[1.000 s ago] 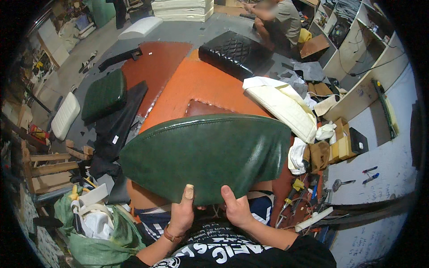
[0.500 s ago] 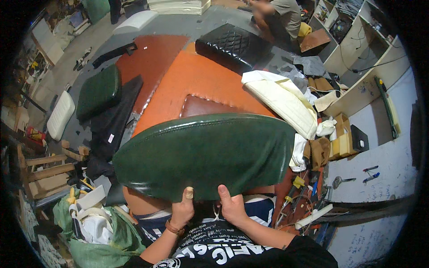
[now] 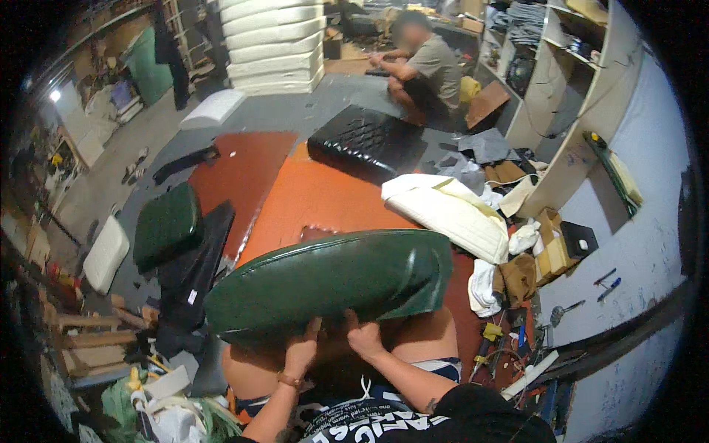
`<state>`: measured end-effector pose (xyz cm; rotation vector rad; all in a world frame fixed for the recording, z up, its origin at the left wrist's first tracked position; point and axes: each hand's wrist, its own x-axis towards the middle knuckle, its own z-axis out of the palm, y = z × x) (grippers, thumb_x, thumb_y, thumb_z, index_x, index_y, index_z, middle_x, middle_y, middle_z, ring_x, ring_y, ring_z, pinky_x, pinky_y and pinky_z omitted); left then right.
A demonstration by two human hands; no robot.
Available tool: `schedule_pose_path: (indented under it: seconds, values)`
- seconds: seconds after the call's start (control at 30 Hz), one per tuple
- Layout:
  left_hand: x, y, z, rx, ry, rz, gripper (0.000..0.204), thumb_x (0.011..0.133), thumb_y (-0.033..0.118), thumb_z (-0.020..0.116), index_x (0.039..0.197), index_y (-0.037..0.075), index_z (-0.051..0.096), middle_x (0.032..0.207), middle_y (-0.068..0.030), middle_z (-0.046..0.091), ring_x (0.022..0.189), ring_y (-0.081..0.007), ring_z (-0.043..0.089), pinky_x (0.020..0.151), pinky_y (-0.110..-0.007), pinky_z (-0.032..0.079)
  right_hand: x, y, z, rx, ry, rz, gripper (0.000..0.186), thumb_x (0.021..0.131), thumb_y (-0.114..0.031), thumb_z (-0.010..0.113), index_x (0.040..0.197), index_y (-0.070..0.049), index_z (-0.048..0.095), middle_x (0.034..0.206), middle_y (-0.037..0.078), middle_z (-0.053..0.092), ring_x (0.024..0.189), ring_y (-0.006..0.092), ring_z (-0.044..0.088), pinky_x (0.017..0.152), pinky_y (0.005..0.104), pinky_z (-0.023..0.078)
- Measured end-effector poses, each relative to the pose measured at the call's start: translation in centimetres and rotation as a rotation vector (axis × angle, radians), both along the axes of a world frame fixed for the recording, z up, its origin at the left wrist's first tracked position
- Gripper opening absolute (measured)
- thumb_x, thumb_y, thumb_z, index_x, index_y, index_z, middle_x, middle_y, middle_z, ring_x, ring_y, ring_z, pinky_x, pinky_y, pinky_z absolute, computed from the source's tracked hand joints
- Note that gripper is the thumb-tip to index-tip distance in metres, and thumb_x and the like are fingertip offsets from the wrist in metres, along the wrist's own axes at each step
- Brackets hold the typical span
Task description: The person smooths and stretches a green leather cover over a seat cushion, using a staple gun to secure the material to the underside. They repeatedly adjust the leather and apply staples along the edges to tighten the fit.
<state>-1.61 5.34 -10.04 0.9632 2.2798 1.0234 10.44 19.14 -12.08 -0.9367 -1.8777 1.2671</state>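
A large dark green leather-like seat cushion (image 3: pixel 332 284) with a curved, stitched far edge lies across my lap, its near edge lower than its middle. My left hand (image 3: pixel 301 353) grips that near edge, thumb up along the green surface. Close beside it, my right hand (image 3: pixel 365 338) holds the same edge; its thumb points up too. The fingers of both hands are partly hidden under the cushion. A smaller green cushion (image 3: pixel 168 225) rests to the left by a black cloth (image 3: pixel 203 258). Ahead sits a black quilted cushion (image 3: pixel 362 140).
Orange sheet material (image 3: pixel 336 196) covers the floor ahead. A cream padded cover (image 3: pixel 450 210) lies at right, near scattered tools (image 3: pixel 509 340). Another person (image 3: pixel 436 70) squats at the far right by shelves (image 3: pixel 554 81). White foam blocks (image 3: pixel 273 44) are stacked at the back.
The view has tilted up, showing more of the far room and the other person. The green cushion's face has tipped flatter and its right end has bent, with both hands still on its near edge.
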Motion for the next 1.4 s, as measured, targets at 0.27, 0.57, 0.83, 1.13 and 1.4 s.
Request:
schedule_pose_path:
  seconds: [0.27, 0.57, 0.83, 1.13, 1.4]
  values:
    - [-3.3, 8.1, 21.7, 0.273, 0.621, -0.197, 0.070, 0.084, 0.044, 0.086, 0.138, 0.003, 0.066, 0.145, -0.0218, 0.060, 0.139, -0.0360, 0.055, 0.116, -0.053, 0.041, -5.0, 4.1, 1.7, -0.188, -0.104, 0.025, 0.062, 0.104, -0.055, 0.063, 0.094, 0.005, 0.075, 0.090, 0.025, 0.076, 0.088, 0.0473, 0.071, 0.084, 0.0494, 0.053]
    - [-9.7, 12.4, 19.4, -0.223, 0.959, -0.245, 0.140, 0.057, 0.063, 0.095, 0.163, -0.003, 0.032, 0.173, -0.0204, 0.030, 0.161, -0.0377, 0.026, 0.128, -0.063, 0.023, -9.2, 6.2, 5.0, 0.126, 0.161, -0.118, 0.072, 0.105, -0.058, 0.058, 0.079, 0.007, 0.075, 0.076, 0.032, 0.069, 0.080, 0.0514, 0.072, 0.079, 0.0545, 0.054]
    - [-11.5, 11.8, 17.7, -0.223, 1.012, -0.048, 0.137, 0.053, 0.035, 0.103, 0.166, 0.010, 0.031, 0.175, -0.0121, 0.031, 0.161, -0.0339, 0.030, 0.126, -0.065, 0.025, 4.1, 15.2, -2.7, 0.017, -0.270, -0.100, 0.034, 0.097, -0.036, 0.071, 0.116, -0.009, 0.079, 0.107, 0.021, 0.078, 0.107, 0.0361, 0.074, 0.092, 0.0453, 0.057]
    - [-14.8, 18.5, 18.9, -0.284, 0.939, -0.080, 0.129, 0.053, 0.041, 0.103, 0.162, 0.010, 0.040, 0.171, -0.0116, 0.039, 0.158, -0.0329, 0.035, 0.126, -0.061, 0.030, 40.0, 19.0, -20.2, -0.324, -1.239, -0.789, 0.097, 0.081, -0.042, 0.087, 0.152, 0.004, 0.041, 0.135, 0.028, 0.066, 0.123, 0.0439, 0.067, 0.106, 0.0509, 0.053]
    - [-15.5, 18.8, 19.3, -0.307, 0.921, -0.035, 0.132, 0.050, 0.048, 0.103, 0.161, 0.010, 0.041, 0.168, -0.0146, 0.041, 0.158, -0.0353, 0.035, 0.126, -0.062, 0.029, 38.7, 19.2, -17.7, -0.522, -1.024, -0.730, 0.107, 0.079, -0.028, 0.091, 0.161, 0.003, 0.030, 0.143, 0.028, 0.063, 0.130, 0.0412, 0.064, 0.110, 0.0471, 0.052]
